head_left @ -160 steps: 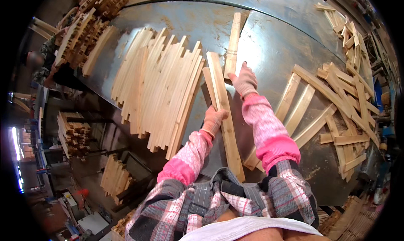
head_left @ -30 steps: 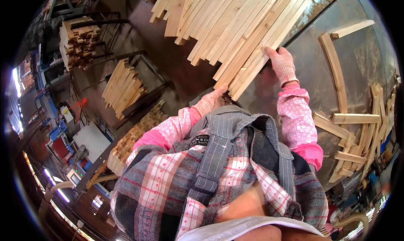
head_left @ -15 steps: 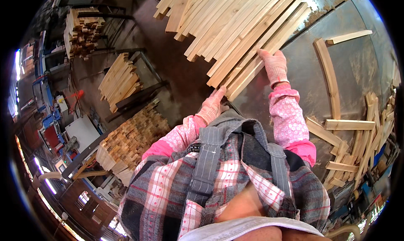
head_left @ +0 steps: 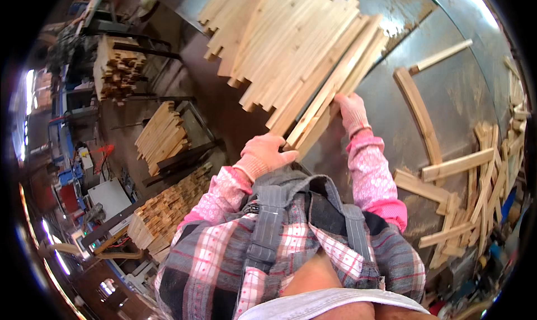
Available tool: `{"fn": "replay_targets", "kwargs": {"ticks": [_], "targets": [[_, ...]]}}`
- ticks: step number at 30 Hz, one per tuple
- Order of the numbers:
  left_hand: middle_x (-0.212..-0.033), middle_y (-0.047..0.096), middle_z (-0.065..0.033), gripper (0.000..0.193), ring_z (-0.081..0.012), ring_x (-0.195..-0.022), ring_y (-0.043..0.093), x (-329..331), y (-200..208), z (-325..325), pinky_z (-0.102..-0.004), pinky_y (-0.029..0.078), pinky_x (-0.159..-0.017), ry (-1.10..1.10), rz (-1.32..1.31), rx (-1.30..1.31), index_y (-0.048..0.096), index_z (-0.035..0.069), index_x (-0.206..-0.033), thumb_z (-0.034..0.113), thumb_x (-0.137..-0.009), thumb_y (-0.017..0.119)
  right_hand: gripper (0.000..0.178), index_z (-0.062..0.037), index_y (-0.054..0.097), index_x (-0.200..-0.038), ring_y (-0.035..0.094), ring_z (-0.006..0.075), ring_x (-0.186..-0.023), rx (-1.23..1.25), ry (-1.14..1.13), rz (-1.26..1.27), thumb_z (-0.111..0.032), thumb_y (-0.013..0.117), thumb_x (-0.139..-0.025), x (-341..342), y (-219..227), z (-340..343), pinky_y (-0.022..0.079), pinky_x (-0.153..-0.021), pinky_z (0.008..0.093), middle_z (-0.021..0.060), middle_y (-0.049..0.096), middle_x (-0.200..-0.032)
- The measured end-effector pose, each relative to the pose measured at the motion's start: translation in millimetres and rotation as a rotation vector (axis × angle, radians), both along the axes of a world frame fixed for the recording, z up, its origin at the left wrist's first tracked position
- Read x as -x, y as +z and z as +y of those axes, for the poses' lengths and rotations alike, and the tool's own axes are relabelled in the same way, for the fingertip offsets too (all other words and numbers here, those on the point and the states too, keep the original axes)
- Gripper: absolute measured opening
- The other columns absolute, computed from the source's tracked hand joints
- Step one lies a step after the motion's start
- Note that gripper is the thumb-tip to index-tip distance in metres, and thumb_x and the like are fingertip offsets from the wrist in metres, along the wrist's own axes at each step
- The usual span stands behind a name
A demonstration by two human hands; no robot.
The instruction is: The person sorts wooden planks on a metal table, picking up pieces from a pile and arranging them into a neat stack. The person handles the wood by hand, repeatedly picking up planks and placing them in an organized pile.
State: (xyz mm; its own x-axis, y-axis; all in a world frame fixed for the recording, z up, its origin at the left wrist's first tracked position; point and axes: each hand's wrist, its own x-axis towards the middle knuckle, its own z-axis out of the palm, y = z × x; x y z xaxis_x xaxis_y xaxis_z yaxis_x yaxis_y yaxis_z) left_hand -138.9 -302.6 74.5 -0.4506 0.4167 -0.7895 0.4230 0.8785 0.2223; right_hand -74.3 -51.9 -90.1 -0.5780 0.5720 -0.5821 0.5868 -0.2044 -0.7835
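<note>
Pale wooden strips (head_left: 296,57) lie side by side in a slanting row on a metal table. At the row's right edge, a couple of strips stand slightly apart from the rest, with a narrow dark gap between. My left hand (head_left: 263,154), in a pinkish knit glove, closes on the near end of a wooden strip (head_left: 314,116), thumb stretched to the right across the end. Gloved the same way, my right hand (head_left: 352,113) grips those outer strips farther along their right side. Its thumb lies on top; the other fingers are partly hidden.
The metal tabletop (head_left: 386,119) carries a curved wooden piece (head_left: 419,110) and a short strip (head_left: 442,56) on the right. Beyond them is a jumbled heap of offcuts (head_left: 475,197). Stacked wood (head_left: 170,208) stands at the left, with another stack (head_left: 162,138) on a dark rack.
My left hand has turned and now grips the strip's end, where it lay flatter against the ends before. The outer strips have parted from the row. The whole view has shifted a little.
</note>
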Motion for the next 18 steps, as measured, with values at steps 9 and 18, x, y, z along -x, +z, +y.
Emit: {"fn": "replay_targets", "kwargs": {"ticks": [9,18], "targets": [[-0.124,0.063,-0.0258,0.063,-0.0426,-0.117,0.063,13,-61,79,-0.0502,0.050,-0.099,-0.107,0.142,-0.195,0.055,0.007,-0.134,0.042,-0.085,0.071,0.026,0.0038,0.070,-0.102,0.068,0.0205,-0.075,0.138,-0.138,0.067,-0.010,0.076,-0.080,8,-1,-14,0.056,-0.069,0.0331,0.0107,0.072,-0.089],[-0.118,0.067,-0.0209,0.058,-0.0391,-0.114,0.063,16,-74,73,-0.0452,0.050,-0.099,0.176,0.217,-0.453,0.059,0.007,-0.130,0.042,-0.086,0.074,0.028,0.0004,0.069,-0.106,0.067,0.0209,-0.079,0.554,-0.260,0.314,-0.010,0.076,-0.081,-18,3,-2,0.055,-0.072,0.0344,0.0082,0.071,-0.092]]}}
